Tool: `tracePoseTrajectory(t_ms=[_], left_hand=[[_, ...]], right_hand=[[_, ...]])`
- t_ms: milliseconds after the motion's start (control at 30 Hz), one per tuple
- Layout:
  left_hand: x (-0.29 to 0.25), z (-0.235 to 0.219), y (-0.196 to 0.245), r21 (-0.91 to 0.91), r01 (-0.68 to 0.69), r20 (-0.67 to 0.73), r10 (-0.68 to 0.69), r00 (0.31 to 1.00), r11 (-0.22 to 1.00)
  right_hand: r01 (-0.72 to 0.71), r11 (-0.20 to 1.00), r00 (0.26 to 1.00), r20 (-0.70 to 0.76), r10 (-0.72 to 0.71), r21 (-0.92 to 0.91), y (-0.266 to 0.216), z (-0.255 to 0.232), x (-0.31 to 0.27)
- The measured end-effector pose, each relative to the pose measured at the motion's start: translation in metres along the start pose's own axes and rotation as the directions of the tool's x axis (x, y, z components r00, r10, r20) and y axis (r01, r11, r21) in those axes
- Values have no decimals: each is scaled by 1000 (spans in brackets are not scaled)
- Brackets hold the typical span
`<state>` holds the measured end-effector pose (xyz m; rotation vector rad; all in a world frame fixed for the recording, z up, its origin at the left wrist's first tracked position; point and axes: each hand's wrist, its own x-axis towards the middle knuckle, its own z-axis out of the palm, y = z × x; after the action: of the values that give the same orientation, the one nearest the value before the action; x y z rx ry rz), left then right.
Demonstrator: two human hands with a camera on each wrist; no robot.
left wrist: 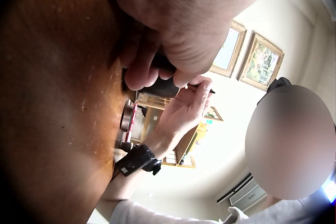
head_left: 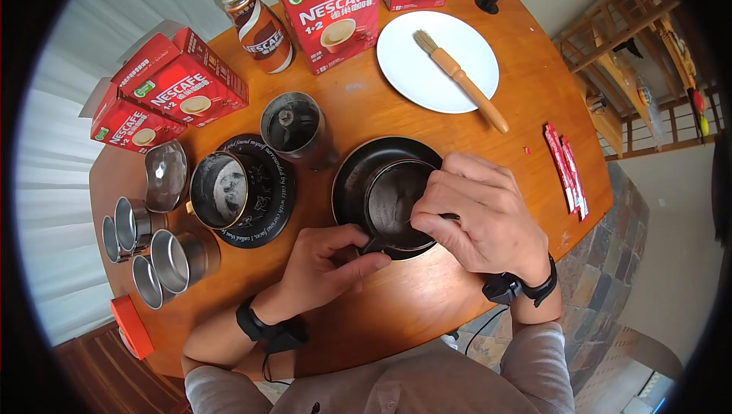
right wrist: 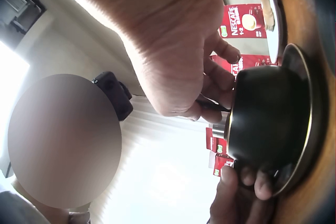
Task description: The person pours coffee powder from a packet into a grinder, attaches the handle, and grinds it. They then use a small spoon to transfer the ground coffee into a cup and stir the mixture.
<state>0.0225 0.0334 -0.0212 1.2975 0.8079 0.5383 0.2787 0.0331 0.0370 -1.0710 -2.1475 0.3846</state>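
A black cup with a gold rim stands on a black saucer, and something dark brown lies inside it. My left hand pinches the cup's small handle between thumb and fingers. Over the cup's right rim, my right hand grips a thin dark-handled utensil; its lower end is hidden, so I cannot tell its kind. In the right wrist view, left-hand fingers show against the cup's side.
Left of the cup are a dark canister, another cup with pale powder on a lettered saucer, and several metal cups. Behind stand Nescafe boxes, a bottle and a white plate with a brush. Red sachets lie right.
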Motion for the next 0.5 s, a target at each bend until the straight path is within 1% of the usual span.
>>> tracePoseTrajectory(t_ms=[500], left_hand=[[0,0,-2,14,-10,-5,10,1000,1000]], right_hand=[[16,1000,1000,-1,-16,-18,0,0,-1]])
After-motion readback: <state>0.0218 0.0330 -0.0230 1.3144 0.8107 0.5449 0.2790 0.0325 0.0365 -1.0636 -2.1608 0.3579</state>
